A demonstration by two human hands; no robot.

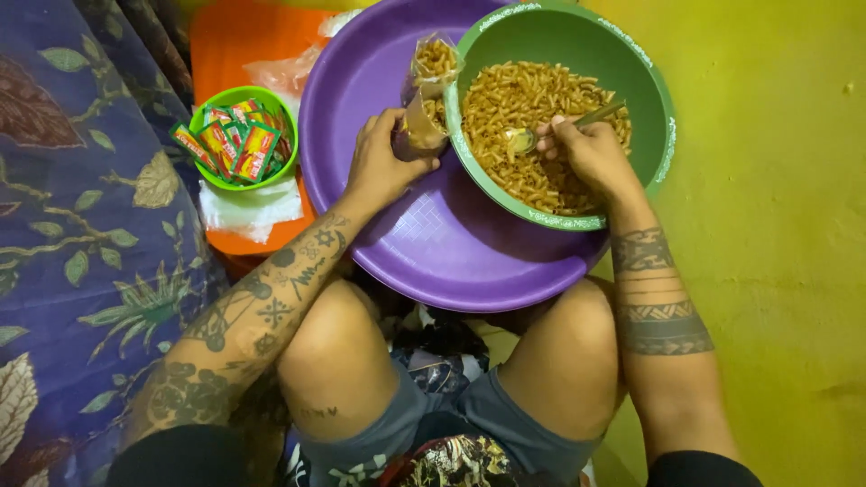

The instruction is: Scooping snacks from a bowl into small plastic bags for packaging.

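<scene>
1. Clear plastic pouch (426, 99), part-filled with snack sticks, is pinched upright by the left hand (383, 162) against the green bowl (649, 99) rim.
2. A loaded spoon (525, 137) is gripped by the right hand (591, 153) over the sticks (514, 99); a slumping pouch mouth could mean spillage into the purple basin (433, 243).

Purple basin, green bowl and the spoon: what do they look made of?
Purple basin: likely plastic, smooth with soft sheen and a moulded grid in the base. Green bowl: probably plastic or melamine, matte, patterned pale rim. Spoon: looks metal, shiny.
</scene>
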